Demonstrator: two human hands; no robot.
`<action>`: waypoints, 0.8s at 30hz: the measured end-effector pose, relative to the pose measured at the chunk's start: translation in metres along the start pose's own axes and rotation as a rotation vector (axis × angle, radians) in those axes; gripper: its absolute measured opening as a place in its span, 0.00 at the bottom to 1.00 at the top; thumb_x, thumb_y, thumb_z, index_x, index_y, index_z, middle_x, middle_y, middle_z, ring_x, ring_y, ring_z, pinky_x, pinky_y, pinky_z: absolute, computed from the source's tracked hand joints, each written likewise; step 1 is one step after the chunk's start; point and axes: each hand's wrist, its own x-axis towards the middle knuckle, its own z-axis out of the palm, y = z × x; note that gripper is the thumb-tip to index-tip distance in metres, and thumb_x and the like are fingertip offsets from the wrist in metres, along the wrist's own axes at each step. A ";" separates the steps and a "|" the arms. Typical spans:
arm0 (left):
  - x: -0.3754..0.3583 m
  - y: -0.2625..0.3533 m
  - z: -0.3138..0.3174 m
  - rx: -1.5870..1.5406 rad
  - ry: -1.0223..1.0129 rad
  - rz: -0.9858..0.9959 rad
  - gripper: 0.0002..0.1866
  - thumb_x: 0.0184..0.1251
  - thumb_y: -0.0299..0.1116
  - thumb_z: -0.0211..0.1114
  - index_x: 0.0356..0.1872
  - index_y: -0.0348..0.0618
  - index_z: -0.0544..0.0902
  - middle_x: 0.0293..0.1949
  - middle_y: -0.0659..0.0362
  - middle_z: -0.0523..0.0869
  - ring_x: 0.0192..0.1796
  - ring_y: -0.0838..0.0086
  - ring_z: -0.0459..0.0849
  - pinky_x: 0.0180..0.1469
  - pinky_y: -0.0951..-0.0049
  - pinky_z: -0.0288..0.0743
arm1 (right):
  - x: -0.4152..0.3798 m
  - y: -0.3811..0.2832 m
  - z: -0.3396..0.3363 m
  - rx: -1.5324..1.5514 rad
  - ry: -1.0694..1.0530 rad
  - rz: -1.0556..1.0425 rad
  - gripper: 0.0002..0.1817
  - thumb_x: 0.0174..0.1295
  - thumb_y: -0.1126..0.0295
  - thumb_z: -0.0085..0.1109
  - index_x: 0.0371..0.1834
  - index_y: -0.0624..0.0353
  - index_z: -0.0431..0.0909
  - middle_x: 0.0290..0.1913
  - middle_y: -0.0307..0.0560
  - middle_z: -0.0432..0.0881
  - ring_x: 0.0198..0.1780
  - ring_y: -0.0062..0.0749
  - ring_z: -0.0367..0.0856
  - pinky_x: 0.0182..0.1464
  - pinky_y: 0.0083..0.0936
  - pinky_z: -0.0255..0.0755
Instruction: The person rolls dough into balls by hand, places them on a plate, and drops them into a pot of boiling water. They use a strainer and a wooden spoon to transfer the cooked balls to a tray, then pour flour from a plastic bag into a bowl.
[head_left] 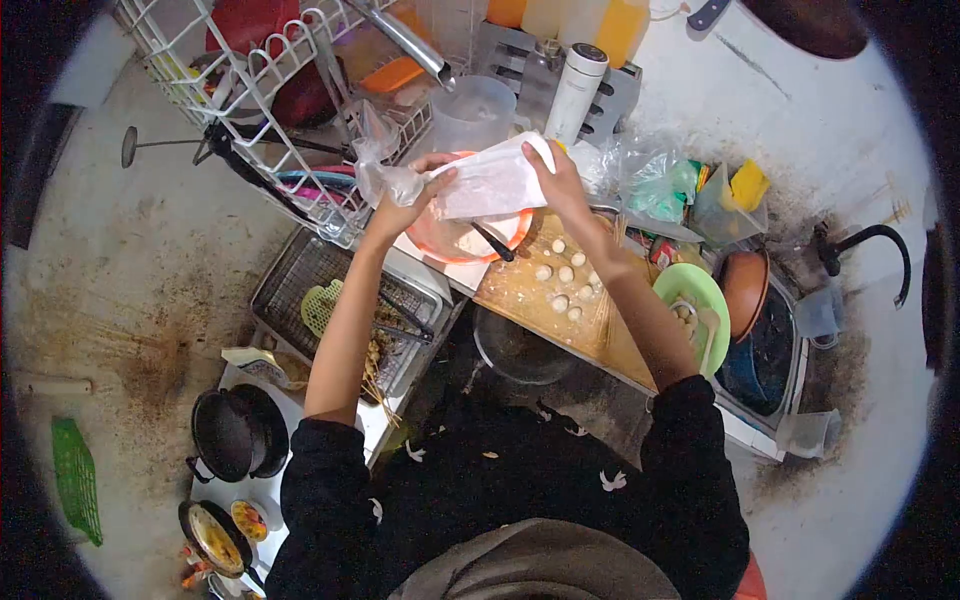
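Observation:
A white bag (492,180) is stretched between my two hands above an orange-rimmed bowl (428,243). My left hand (413,197) grips its left end, where clear crumpled plastic (385,170) hangs beside the wrist. At the bag's right end my right hand (556,177) has its fingers pressed on the edge. The bowl holds something pale, and a black-handled utensil (492,241) rests across its rim. To the right, several small round dough balls (560,302) lie on a wooden board (510,288), partly under my right forearm.
A green bowl (712,295) with a wooden spoon stands right of the board, near the sink (760,375). Behind are a clear container (474,112) and a white bottle (578,92). A white wire rack (262,95) stands back left; a metal tray (290,285) lies left.

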 end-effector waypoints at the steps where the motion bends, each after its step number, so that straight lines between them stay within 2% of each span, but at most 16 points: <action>1: 0.000 -0.005 -0.004 0.000 0.006 -0.002 0.17 0.57 0.34 0.60 0.46 0.38 0.73 0.42 0.59 0.78 0.44 0.76 0.75 0.47 0.76 0.69 | 0.003 -0.001 0.003 -0.104 0.006 -0.095 0.24 0.56 0.53 0.54 0.41 0.67 0.71 0.34 0.51 0.77 0.38 0.30 0.74 0.42 0.24 0.66; 4: -0.001 -0.017 -0.011 0.123 0.055 0.046 0.15 0.57 0.34 0.60 0.43 0.36 0.76 0.40 0.57 0.80 0.42 0.76 0.76 0.45 0.76 0.69 | 0.006 -0.005 0.005 -0.184 0.007 -0.208 0.23 0.54 0.54 0.56 0.37 0.69 0.72 0.31 0.56 0.78 0.35 0.35 0.77 0.39 0.27 0.67; 6: -0.001 -0.019 -0.013 0.175 0.063 0.106 0.14 0.57 0.33 0.61 0.42 0.38 0.77 0.38 0.59 0.80 0.39 0.77 0.76 0.43 0.77 0.69 | 0.009 -0.010 0.008 -0.204 0.013 -0.254 0.23 0.54 0.54 0.57 0.35 0.68 0.73 0.29 0.57 0.78 0.33 0.38 0.78 0.37 0.29 0.68; 9: -0.003 -0.022 -0.013 0.280 0.128 0.122 0.13 0.55 0.32 0.63 0.40 0.37 0.78 0.37 0.57 0.81 0.38 0.76 0.77 0.42 0.77 0.70 | 0.017 -0.009 0.011 -0.264 0.029 -0.321 0.22 0.53 0.54 0.57 0.34 0.66 0.74 0.26 0.58 0.78 0.29 0.44 0.79 0.33 0.31 0.69; 11: -0.005 -0.022 -0.011 0.302 0.161 0.088 0.14 0.53 0.32 0.64 0.39 0.37 0.79 0.36 0.57 0.82 0.38 0.76 0.78 0.41 0.76 0.71 | 0.020 -0.010 0.012 -0.302 0.031 -0.342 0.22 0.52 0.53 0.58 0.34 0.65 0.75 0.25 0.59 0.78 0.28 0.47 0.79 0.31 0.32 0.70; 13: -0.007 -0.020 -0.010 0.327 0.196 0.051 0.14 0.52 0.33 0.64 0.39 0.36 0.79 0.36 0.56 0.82 0.37 0.75 0.78 0.40 0.76 0.71 | 0.022 -0.016 0.013 -0.364 0.050 -0.463 0.23 0.51 0.51 0.58 0.36 0.63 0.75 0.22 0.58 0.77 0.26 0.50 0.78 0.28 0.34 0.70; 16: -0.009 -0.014 -0.006 0.366 0.208 0.027 0.14 0.51 0.32 0.66 0.37 0.36 0.80 0.33 0.55 0.83 0.35 0.75 0.80 0.39 0.75 0.72 | 0.017 -0.033 0.008 -0.478 0.007 -0.399 0.24 0.49 0.50 0.59 0.36 0.62 0.76 0.22 0.58 0.77 0.26 0.51 0.78 0.28 0.37 0.71; 17: -0.009 -0.013 -0.005 0.371 0.226 0.049 0.13 0.50 0.31 0.66 0.37 0.35 0.80 0.32 0.53 0.83 0.34 0.73 0.81 0.38 0.75 0.72 | 0.018 -0.036 0.008 -0.479 0.005 -0.399 0.24 0.49 0.50 0.59 0.36 0.62 0.76 0.22 0.58 0.77 0.26 0.51 0.78 0.28 0.37 0.71; 20: -0.008 -0.018 -0.003 0.388 0.256 0.102 0.12 0.49 0.30 0.66 0.35 0.35 0.80 0.31 0.51 0.83 0.33 0.69 0.82 0.35 0.74 0.72 | 0.019 -0.042 0.006 -0.569 0.025 -0.481 0.24 0.49 0.49 0.58 0.38 0.60 0.76 0.21 0.58 0.77 0.26 0.51 0.77 0.29 0.37 0.71; 21: -0.007 -0.019 -0.002 0.400 0.271 0.136 0.12 0.49 0.30 0.66 0.35 0.36 0.81 0.31 0.51 0.83 0.33 0.68 0.82 0.35 0.73 0.72 | 0.020 -0.045 0.005 -0.615 0.029 -0.514 0.22 0.49 0.51 0.59 0.35 0.61 0.76 0.22 0.56 0.77 0.25 0.49 0.77 0.27 0.34 0.71; 23: -0.007 -0.019 -0.005 0.423 0.245 0.161 0.12 0.49 0.31 0.66 0.35 0.36 0.81 0.32 0.52 0.83 0.33 0.71 0.82 0.36 0.74 0.73 | 0.023 -0.046 0.003 -0.664 0.033 -0.547 0.20 0.49 0.53 0.61 0.32 0.62 0.75 0.22 0.55 0.77 0.25 0.48 0.77 0.26 0.31 0.70; 24: -0.007 -0.018 -0.005 0.449 0.221 0.185 0.13 0.50 0.32 0.66 0.35 0.36 0.81 0.33 0.53 0.83 0.33 0.74 0.81 0.37 0.75 0.73 | 0.027 -0.045 0.002 -0.709 0.036 -0.547 0.23 0.49 0.49 0.58 0.35 0.60 0.76 0.22 0.55 0.77 0.25 0.48 0.78 0.27 0.33 0.71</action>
